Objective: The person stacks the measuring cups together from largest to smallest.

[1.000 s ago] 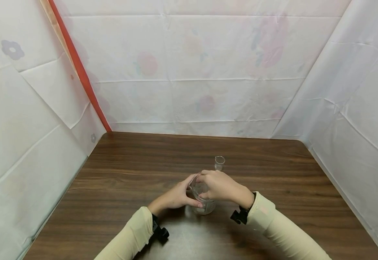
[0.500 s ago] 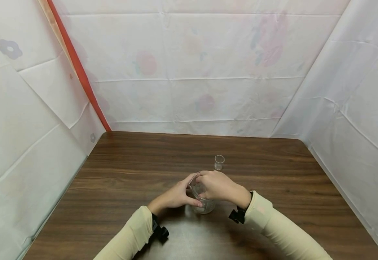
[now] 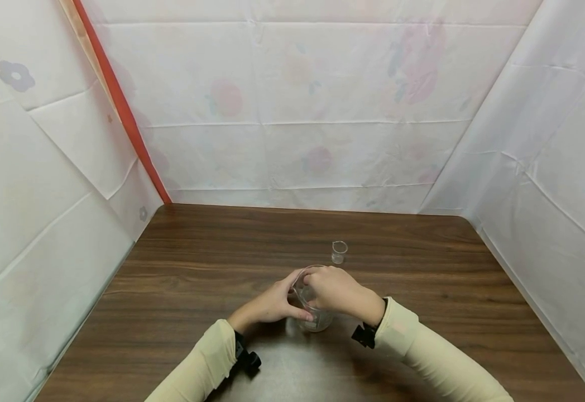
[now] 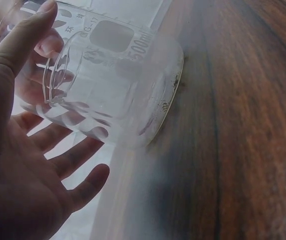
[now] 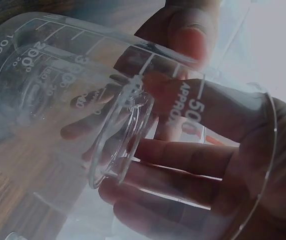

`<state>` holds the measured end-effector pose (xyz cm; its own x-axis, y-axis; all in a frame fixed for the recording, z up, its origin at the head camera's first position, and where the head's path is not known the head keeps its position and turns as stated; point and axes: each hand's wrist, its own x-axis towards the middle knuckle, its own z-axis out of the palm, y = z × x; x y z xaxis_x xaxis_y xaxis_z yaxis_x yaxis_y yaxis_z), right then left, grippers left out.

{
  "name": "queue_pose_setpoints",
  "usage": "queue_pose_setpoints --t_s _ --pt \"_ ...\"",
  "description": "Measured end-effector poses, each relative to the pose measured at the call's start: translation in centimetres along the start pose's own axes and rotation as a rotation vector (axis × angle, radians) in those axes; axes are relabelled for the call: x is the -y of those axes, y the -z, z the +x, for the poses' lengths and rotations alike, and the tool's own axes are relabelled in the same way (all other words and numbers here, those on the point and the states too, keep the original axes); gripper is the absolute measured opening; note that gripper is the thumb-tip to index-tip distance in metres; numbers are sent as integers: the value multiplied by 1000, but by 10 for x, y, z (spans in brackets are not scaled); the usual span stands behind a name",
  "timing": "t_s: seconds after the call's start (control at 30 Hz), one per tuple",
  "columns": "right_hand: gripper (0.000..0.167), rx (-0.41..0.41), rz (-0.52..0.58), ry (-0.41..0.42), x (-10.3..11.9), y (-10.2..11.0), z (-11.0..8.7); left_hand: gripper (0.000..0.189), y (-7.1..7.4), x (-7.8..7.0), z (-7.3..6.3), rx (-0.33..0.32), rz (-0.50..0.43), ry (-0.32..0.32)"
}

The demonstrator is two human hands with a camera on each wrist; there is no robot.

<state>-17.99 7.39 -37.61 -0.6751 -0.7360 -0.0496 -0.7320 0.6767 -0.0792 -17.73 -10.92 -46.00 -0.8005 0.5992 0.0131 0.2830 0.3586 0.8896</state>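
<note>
A large clear glass beaker (image 3: 317, 322), marked 500 ml, stands upright on the wooden table. My left hand (image 3: 274, 301) holds its left side, thumb in front and fingers round behind. The fingers of my right hand (image 3: 341, 289) reach down inside its mouth. Seen through the glass in the right wrist view, they grip a smaller beaker (image 5: 100, 150) at the rim, thumb on one side and fingertips on the other. Another graduated glass seems nested further in, but reflections blur it. Behind the right hand stands a tiny glass beaker (image 3: 339, 253), apart from both hands.
The dark wooden table (image 3: 197, 251) spreads out on every side of the beakers. White patterned cloth (image 3: 297, 111) hangs along the back, left and right edges. A red strip (image 3: 121, 106) runs down the left corner.
My right hand has shifted slightly left and sunk a little deeper into the large beaker. The left hand stays in place, and the tiny beaker has not moved.
</note>
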Motion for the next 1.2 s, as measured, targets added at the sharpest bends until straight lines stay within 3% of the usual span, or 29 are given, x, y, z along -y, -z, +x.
queue_pose_setpoints --t_s 0.33,0.8,1.2 --pt "26 -14 -36 8 1 0 -1 95 0 0 1 4 6 -7" --pt "28 46 -62 -23 3 3 -1 93 0 -4 0 -3 -2 7" --pt "22 7 -41 -11 2 3 -2 93 -1 -3 1 -9 0 -2"
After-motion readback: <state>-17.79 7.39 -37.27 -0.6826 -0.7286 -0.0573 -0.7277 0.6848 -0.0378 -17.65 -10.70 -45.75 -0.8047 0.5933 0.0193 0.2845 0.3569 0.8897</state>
